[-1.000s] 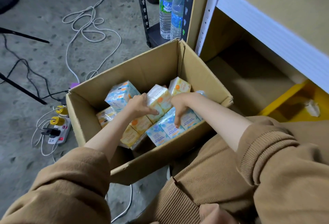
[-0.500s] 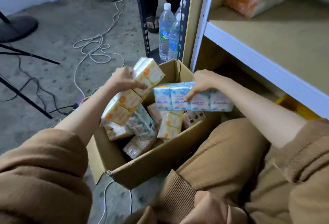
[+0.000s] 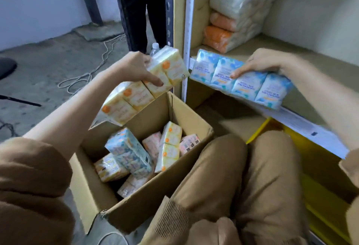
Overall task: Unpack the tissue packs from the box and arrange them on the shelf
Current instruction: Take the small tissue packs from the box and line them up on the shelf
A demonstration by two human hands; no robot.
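My left hand [image 3: 134, 67] grips a long yellow-and-orange tissue pack [image 3: 139, 89], held tilted above the open cardboard box [image 3: 139, 211]. My right hand [image 3: 260, 64] holds a blue-and-white tissue pack [image 3: 240, 83] of several small packets, level with the front edge of the shelf board [image 3: 303, 128]. Several more tissue packs [image 3: 128, 151] lie loose inside the box, blue, yellow and pink. The shelf surface [image 3: 258, 48] behind the blue pack is bare wood.
Large wrapped bundles [image 3: 233, 17], white and orange, are stacked at the shelf's back left. A yellow bin [image 3: 326, 192] sits under the shelf at right. My knees [image 3: 242, 176] press against the box. A person's legs [image 3: 143, 15], cables [image 3: 93, 71] and a bottle cap [image 3: 155, 46] lie beyond.
Both hands have lifted their packs out of the box and up to the right, toward the shelf. The view has tilted upward, showing the shelf and its bundles.
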